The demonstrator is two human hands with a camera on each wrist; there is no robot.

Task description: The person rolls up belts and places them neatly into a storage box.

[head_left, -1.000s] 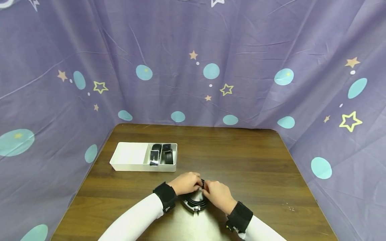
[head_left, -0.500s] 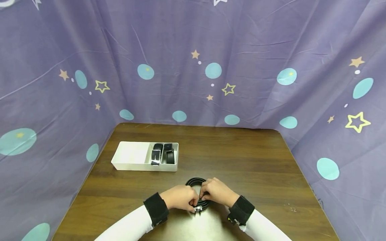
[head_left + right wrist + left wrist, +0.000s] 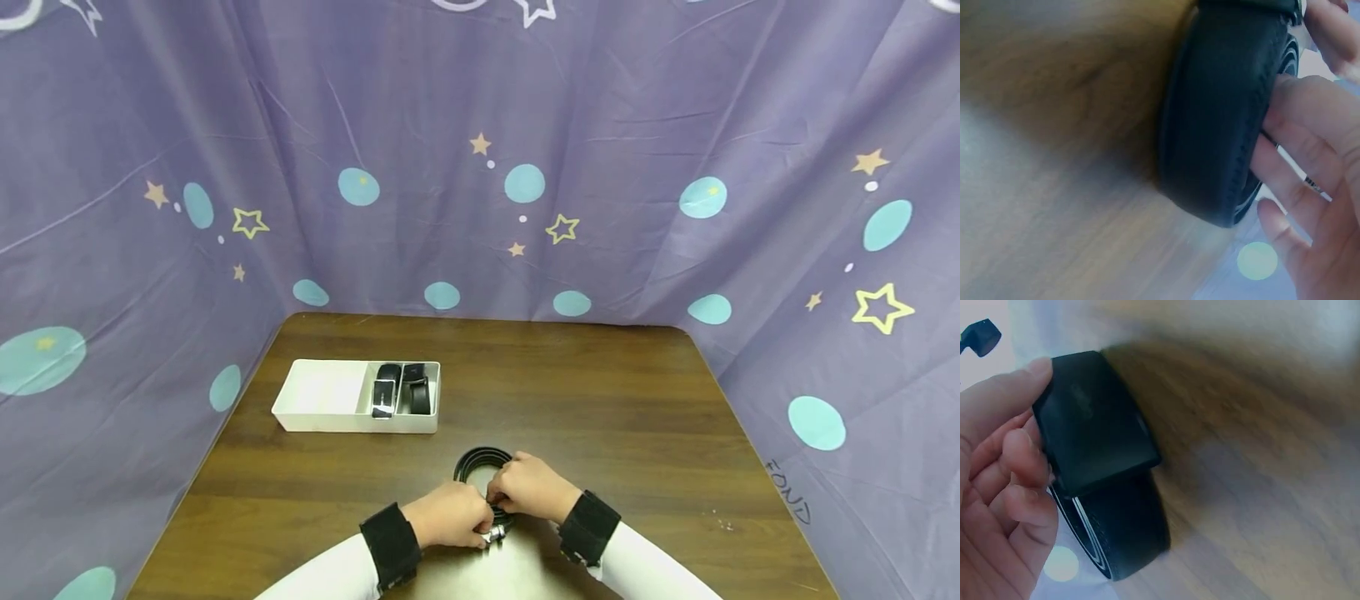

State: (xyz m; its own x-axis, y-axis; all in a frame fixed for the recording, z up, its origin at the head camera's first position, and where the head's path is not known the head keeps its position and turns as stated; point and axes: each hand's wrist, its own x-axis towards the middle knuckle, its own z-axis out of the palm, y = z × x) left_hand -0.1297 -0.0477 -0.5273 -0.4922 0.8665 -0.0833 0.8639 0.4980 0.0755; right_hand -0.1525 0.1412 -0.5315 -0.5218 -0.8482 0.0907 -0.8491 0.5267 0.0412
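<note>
A black leather belt [image 3: 476,456], rolled into a ring of several layers, stands on its edge on the table between both hands. My left hand [image 3: 453,514] is at its near left side, with thumb and fingers pinching the flat, dark buckle [image 3: 1097,425]. The left wrist view shows the strap's light inner edges [image 3: 1088,534] below the buckle. On the other side, my right hand [image 3: 536,487] holds the coil's right part, its fingers [image 3: 1285,159] reaching inside the ring. Part of the coil is hidden behind the hands in the head view.
A white divided box [image 3: 322,421] stands at the table's left. Two of its compartments hold rolled black belts [image 3: 384,392], one with a shiny buckle. The brown wooden table [image 3: 585,375] is enclosed by a purple patterned cloth [image 3: 450,100].
The belt's inner layers, raised like a cone a second ago, now sit level in a ring. Both hands have come nearer, the left to the buckle at the near side.
</note>
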